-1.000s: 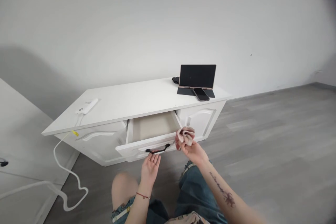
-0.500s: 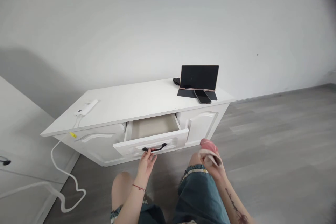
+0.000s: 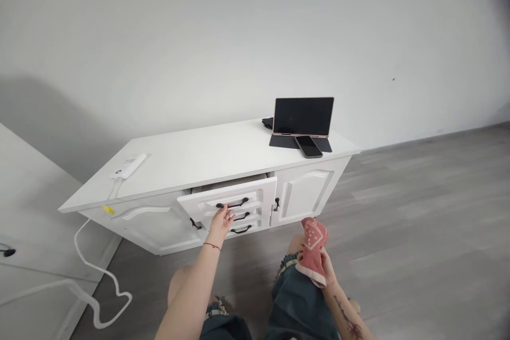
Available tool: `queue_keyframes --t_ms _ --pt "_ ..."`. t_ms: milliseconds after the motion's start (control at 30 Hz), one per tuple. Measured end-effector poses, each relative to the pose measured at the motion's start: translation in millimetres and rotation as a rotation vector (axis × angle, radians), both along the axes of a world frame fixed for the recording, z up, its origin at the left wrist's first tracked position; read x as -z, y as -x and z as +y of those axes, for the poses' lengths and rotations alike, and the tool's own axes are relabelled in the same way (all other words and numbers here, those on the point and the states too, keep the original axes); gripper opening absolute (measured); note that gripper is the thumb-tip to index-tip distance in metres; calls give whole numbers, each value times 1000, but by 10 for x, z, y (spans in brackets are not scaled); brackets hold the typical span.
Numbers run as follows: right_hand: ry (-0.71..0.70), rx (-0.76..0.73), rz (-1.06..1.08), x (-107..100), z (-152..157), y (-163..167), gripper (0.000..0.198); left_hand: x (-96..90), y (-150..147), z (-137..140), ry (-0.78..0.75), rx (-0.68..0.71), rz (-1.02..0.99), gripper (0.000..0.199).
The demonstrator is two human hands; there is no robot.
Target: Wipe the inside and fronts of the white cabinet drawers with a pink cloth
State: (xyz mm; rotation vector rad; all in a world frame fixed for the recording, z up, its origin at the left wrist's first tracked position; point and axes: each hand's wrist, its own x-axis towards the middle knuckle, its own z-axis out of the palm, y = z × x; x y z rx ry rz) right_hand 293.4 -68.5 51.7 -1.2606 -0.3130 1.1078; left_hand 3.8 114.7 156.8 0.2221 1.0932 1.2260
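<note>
My left hand (image 3: 222, 221) has its fingers at the black handle (image 3: 239, 203) of the top drawer (image 3: 223, 199), closed around its left end. That drawer sticks out a little from the white cabinet (image 3: 191, 154), with a narrow gap above its front. Its inside is mostly hidden. In my right hand (image 3: 327, 271), over my knee, is a folded red-pink cloth (image 3: 313, 247) with a white pattern and a pale edge. The cloth hides part of the fingers.
On the cabinet top stand a tablet (image 3: 303, 117) on a dark cover, a phone (image 3: 308, 146), a small black item (image 3: 268, 122) and a white power strip (image 3: 129, 166). Its white cable (image 3: 90, 257) hangs to the floor. Another white cabinet (image 3: 35, 223) stands at the left.
The drawer has slid inward from well open to slightly open, my left hand moving forward with it. My right hand has turned, so the cloth's patterned side now shows.
</note>
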Motion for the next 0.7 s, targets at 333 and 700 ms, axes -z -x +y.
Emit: queue_keyframes --t_ms 333,700 --pt "140 -193 349 32 11 -7 28 17 -23 309 -9 1 22 19" --pt "63 -139 288 -12 -2 19 22 -32 -64 369 6 -4 4 17"
